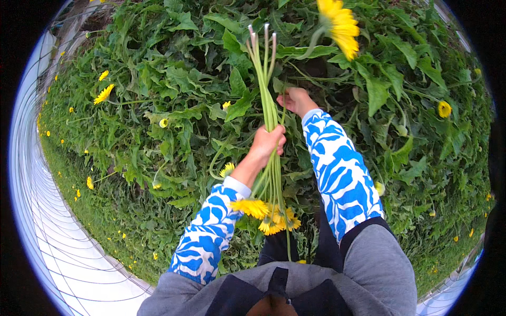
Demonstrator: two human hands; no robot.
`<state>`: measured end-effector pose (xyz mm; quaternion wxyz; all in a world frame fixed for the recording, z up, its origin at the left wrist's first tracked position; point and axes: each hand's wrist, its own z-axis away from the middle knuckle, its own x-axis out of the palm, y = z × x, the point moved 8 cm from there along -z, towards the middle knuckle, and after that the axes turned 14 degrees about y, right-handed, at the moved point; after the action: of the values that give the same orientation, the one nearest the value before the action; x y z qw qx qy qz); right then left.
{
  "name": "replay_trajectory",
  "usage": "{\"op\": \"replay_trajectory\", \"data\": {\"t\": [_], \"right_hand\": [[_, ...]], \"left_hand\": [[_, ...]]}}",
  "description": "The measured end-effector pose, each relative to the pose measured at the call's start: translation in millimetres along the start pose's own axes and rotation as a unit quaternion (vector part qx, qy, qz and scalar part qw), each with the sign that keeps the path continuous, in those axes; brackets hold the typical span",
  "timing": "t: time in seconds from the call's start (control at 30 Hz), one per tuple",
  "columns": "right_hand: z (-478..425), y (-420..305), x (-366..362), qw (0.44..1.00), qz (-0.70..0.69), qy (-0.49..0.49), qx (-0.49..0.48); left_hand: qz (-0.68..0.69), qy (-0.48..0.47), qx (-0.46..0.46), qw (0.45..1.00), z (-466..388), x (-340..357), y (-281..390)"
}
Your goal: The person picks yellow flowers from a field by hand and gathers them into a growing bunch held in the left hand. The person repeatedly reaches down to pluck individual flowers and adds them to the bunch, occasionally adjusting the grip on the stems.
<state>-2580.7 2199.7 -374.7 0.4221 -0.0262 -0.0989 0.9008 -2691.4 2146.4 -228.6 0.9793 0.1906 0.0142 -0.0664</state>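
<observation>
My left hand (269, 141) is closed around a bunch of long green flower stems (267, 106). Their pale cut ends point away from me, and the yellow gerbera-like blooms (272, 215) hang down near my body. Just beyond and to the right of it, my right hand (294, 100) has curled fingers beside a thin stem at the bunch's edge; whether they grip it cannot be told. A large yellow flower (340, 29) on a curved stem stands above the leaves at the upper right. Blue-and-white patterned sleeves cover both forearms.
Dense, lobed green foliage (189, 91) surrounds me, with yellow flowers (104, 94) and buds (163, 123) scattered through it. A single bloom (444, 109) stands at the right. White sheeting with dark curved lines (75, 252) runs along the far left. My dark-clad legs are among the plants.
</observation>
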Motion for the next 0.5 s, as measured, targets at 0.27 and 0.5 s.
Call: {"op": "replay_trajectory", "data": {"t": [0.27, 0.5], "right_hand": [[-29.5, 22.6, 4.5, 0.995, -0.074, 0.019, 0.069], [40.3, 34.5, -2.4, 0.991, -0.121, -0.020, 0.063]], "left_hand": [[0.049, -0.005, -0.030, 0.998, 7.9, -11.3, -26.2], [0.036, -0.083, -0.029, 0.995, 62.8, -39.3, -44.4]]}}
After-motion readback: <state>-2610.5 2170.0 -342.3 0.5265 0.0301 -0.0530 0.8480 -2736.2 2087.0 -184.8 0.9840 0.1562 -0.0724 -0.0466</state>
